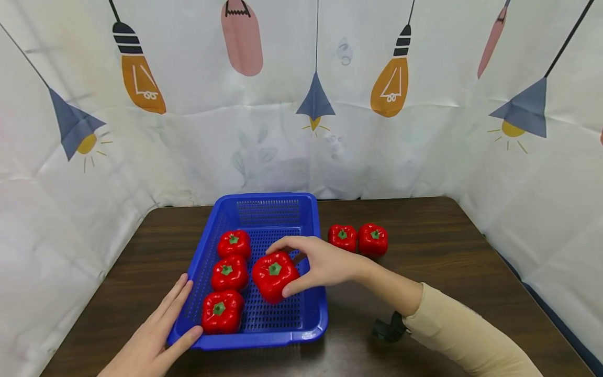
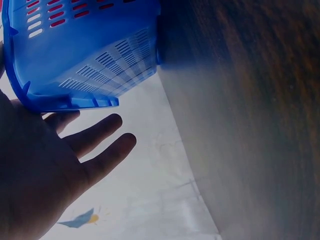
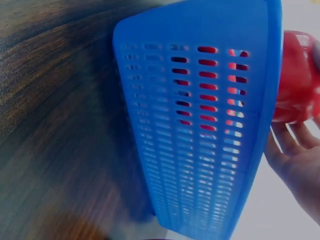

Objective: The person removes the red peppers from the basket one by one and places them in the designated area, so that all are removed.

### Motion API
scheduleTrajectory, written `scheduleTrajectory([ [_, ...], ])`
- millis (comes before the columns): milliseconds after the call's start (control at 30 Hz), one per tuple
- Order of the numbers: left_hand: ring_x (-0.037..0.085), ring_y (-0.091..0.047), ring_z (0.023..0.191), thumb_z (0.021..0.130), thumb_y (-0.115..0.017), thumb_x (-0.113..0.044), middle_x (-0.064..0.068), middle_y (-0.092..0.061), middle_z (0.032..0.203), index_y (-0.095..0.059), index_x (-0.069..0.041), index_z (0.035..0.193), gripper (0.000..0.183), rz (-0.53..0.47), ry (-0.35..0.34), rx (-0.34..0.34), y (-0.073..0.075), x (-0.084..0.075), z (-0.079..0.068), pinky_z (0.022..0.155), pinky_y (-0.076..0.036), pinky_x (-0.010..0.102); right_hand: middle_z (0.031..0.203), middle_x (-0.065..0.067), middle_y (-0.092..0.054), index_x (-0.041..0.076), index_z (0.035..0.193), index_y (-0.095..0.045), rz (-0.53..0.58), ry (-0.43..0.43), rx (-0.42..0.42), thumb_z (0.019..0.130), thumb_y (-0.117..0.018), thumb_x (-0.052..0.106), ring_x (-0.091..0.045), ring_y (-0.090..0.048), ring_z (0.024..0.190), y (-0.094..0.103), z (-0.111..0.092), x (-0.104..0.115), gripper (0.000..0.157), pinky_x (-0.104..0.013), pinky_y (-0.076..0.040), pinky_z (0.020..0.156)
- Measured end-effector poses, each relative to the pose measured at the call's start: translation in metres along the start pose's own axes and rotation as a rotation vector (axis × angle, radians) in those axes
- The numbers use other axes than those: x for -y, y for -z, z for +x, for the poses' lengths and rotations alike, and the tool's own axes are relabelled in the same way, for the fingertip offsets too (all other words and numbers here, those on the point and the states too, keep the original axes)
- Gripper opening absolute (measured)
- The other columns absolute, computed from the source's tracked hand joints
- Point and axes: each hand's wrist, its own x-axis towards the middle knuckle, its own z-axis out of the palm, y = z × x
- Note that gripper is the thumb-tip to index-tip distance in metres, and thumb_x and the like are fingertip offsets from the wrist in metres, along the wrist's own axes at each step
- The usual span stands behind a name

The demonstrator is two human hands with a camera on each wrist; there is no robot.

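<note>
My right hand (image 1: 313, 262) grips a red bell pepper (image 1: 275, 276) with a green stem, thumb at its near side and fingers over the far side. In the right wrist view that pepper (image 3: 298, 75) shows at the rim of the blue basket (image 3: 200, 30). Along the left side of the basket (image 1: 320, 293) lie three more red peppers in a row, the middle one (image 1: 229, 273) among them. My left hand (image 1: 162, 327) rests on the basket's near left corner, fingers straight along the outside and thumb on the rim. From the left wrist, its fingers (image 2: 112, 155) look extended and spread.
Two red bell peppers (image 1: 358, 239) sit side by side on the dark wooden table (image 1: 424, 230), right of the basket. A dark strap-like object (image 1: 390, 329) is at the right sleeve. Behind the table hangs a white curtain (image 1: 282, 141) printed with lamps and bulbs.
</note>
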Motion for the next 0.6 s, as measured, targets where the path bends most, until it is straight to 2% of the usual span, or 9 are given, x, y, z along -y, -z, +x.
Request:
scheduleTrajectory([
  [67,0.042,-0.038,0.141,0.095,-0.074,-0.036,0.006,-0.021,0.169,-0.023,-0.019,0.165,0.089,-0.005,0.000,0.001,0.000,0.000,0.000,0.100,-0.042,0.057,0.137,0.009,-0.058,0.023,0.140,-0.054,0.004,-0.002,-0.010,0.086,-0.085,0.031,-0.012,-0.054,0.124,0.002,-0.001,0.000,0.063,-0.036,-0.053,0.097],
  [100,0.042,-0.038,0.141,0.095,-0.074,-0.035,0.006,-0.021,0.169,-0.023,-0.019,0.165,0.088,-0.006,-0.001,-0.001,0.000,0.000,0.000,0.106,-0.041,0.048,0.136,0.009,-0.058,0.023,0.140,-0.054,0.007,-0.005,-0.016,0.086,-0.085,0.031,-0.012,-0.054,0.124,0.003,-0.002,0.000,0.063,-0.037,-0.053,0.097],
  [133,0.042,-0.037,0.141,0.095,-0.073,-0.035,0.006,-0.021,0.169,-0.023,-0.019,0.165,0.088,-0.007,-0.001,-0.001,-0.001,0.000,0.000,0.106,-0.040,0.047,0.136,0.009,-0.058,0.024,0.140,-0.054,0.008,-0.007,-0.022,0.086,-0.085,0.030,-0.013,-0.054,0.124,0.004,-0.003,0.000,0.063,-0.038,-0.053,0.097],
  [167,0.041,-0.037,0.142,0.095,-0.073,-0.035,0.005,-0.021,0.169,-0.023,-0.020,0.165,0.088,-0.006,-0.001,-0.004,-0.001,0.001,0.000,0.109,-0.037,0.037,0.136,0.010,-0.057,0.024,0.140,-0.054,0.009,-0.008,-0.028,0.086,-0.085,0.030,-0.013,-0.054,0.124,0.005,-0.004,0.000,0.063,-0.039,-0.053,0.097],
  [233,0.040,-0.037,0.142,0.095,-0.074,-0.035,0.005,-0.021,0.169,-0.023,-0.020,0.165,0.088,0.000,-0.003,-0.008,-0.001,0.001,-0.001,0.109,-0.036,0.036,0.137,0.011,-0.057,0.025,0.141,-0.054,0.004,-0.007,-0.040,0.086,-0.084,0.030,-0.013,-0.054,0.124,0.008,-0.007,0.001,0.062,-0.039,-0.053,0.098],
  [333,0.037,-0.038,0.142,0.094,-0.074,-0.036,0.004,-0.022,0.169,-0.024,-0.020,0.165,0.089,0.020,-0.003,-0.010,-0.001,0.001,0.000,0.101,-0.041,0.048,0.138,0.012,-0.056,0.026,0.141,-0.054,0.002,-0.016,-0.061,0.086,-0.084,0.030,-0.014,-0.054,0.124,0.011,-0.012,0.003,0.063,-0.039,-0.053,0.098],
  [433,0.033,-0.037,0.144,0.094,-0.075,-0.036,0.003,-0.022,0.169,-0.024,-0.021,0.165,0.089,0.032,-0.005,-0.016,-0.001,0.002,0.000,0.101,-0.038,0.036,0.138,0.012,-0.056,0.027,0.140,-0.055,0.003,-0.020,-0.085,0.085,-0.085,0.029,-0.015,-0.054,0.124,0.015,-0.016,0.003,0.063,-0.040,-0.053,0.097],
  [533,0.033,-0.037,0.143,0.094,-0.075,-0.036,0.003,-0.022,0.169,-0.024,-0.022,0.165,0.089,0.030,-0.002,-0.014,-0.001,0.001,0.000,0.101,-0.037,0.037,0.136,0.011,-0.058,0.027,0.140,-0.055,-0.004,-0.025,-0.112,0.085,-0.086,0.028,-0.015,-0.056,0.122,0.019,-0.021,0.001,0.063,-0.041,-0.054,0.096],
  [600,0.038,-0.038,0.142,0.094,-0.074,-0.036,0.004,-0.022,0.169,-0.024,-0.021,0.165,0.089,0.018,-0.001,-0.007,-0.001,0.001,0.000,0.100,-0.041,0.048,0.134,0.010,-0.060,0.028,0.140,-0.055,0.001,-0.038,-0.130,0.085,-0.086,0.028,-0.016,-0.058,0.119,0.021,-0.025,0.001,0.063,-0.041,-0.056,0.092],
])
